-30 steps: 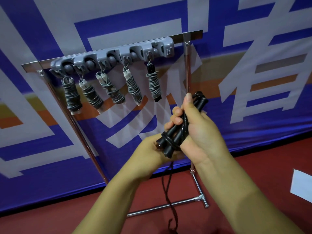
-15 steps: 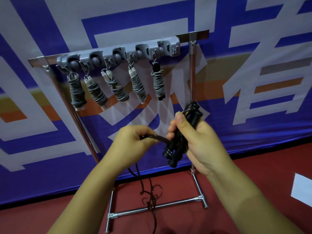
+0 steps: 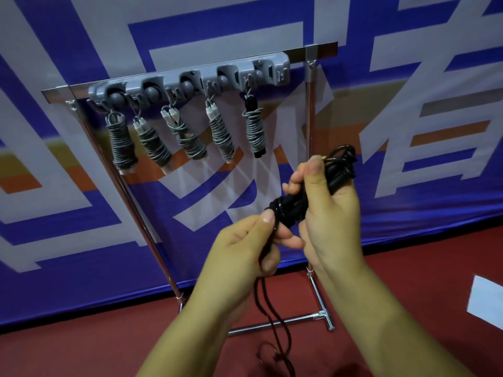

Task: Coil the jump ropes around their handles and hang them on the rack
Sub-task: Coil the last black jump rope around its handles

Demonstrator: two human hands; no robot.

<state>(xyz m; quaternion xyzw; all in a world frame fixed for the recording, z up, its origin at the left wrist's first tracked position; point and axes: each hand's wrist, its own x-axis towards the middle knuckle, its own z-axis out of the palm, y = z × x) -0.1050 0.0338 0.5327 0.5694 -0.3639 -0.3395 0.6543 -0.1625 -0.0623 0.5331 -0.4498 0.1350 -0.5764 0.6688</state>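
- The right hand (image 3: 330,213) has its grip wrapped round the black handles (image 3: 292,204) of a black jump rope (image 3: 341,165), thumb laid along the top and fingertips curled in from the far side; the handles point down to the left.
- A bundle of black rope loops stands up past the right thumb, just in front of the rack's right post.
- The left hand (image 3: 246,247) pinches the rope's free run between thumb and index finger, right against the lower end of the handles, where a few turns already lie round them.
- From the left hand the loose rope drops between the 2 forearms and trails in curls onto the red floor (image 3: 81,349).
- The rack (image 3: 310,118), a chrome frame on a T-shaped foot, stands against a blue, white and orange banner (image 3: 435,77).
- Its grey hook strip (image 3: 190,80) carries 5 coiled ropes (image 3: 217,131), each wound in grey cord round its handles; the rightmost has black handles, the others white.
- The hook at the strip's right end carries nothing.
- A white sheet (image 3: 487,300) lies on the floor at the right edge.
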